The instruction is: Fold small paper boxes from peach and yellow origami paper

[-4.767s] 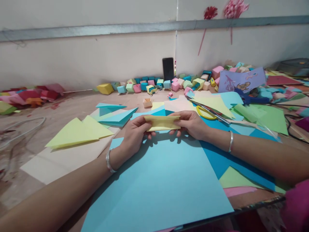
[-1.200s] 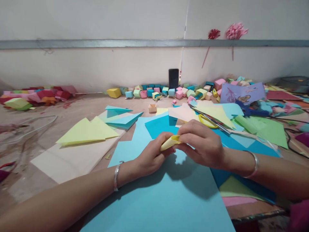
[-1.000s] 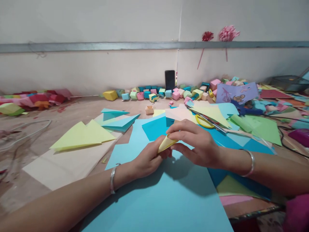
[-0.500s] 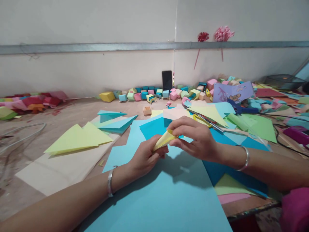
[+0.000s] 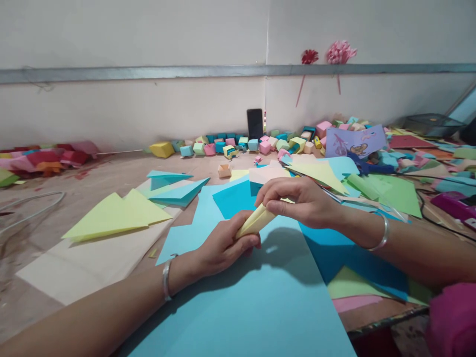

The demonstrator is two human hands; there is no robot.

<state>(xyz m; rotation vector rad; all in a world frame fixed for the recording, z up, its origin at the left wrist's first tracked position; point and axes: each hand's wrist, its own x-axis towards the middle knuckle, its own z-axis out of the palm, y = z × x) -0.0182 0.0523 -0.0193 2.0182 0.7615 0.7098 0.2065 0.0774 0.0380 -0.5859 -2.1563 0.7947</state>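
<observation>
A piece of pale yellow paper [image 5: 255, 223], rolled into a narrow tube, is held between both hands above the table. My left hand [image 5: 226, 243] is closed around its lower left end. At the upper right end, the fingers and thumb of my right hand [image 5: 293, 198] close over the paper and hide part of it. Beneath the hands lies a large light blue sheet [image 5: 245, 307], with their shadow on it. A darker blue paper piece [image 5: 234, 198] lies just beyond the left hand.
Folded yellow paper [image 5: 115, 215] lies on a white sheet [image 5: 74, 267] at left. Small paper boxes [image 5: 219, 146] line the wall beside a standing phone [image 5: 255, 124]. A blue glue gun [image 5: 368, 166], green paper [image 5: 397, 193] and a dark cable [image 5: 422, 203] are at right.
My right hand has turned over further and now covers the tube's upper end, whose opening showed before. More of the tube shows between the hands. The view has shifted slightly.
</observation>
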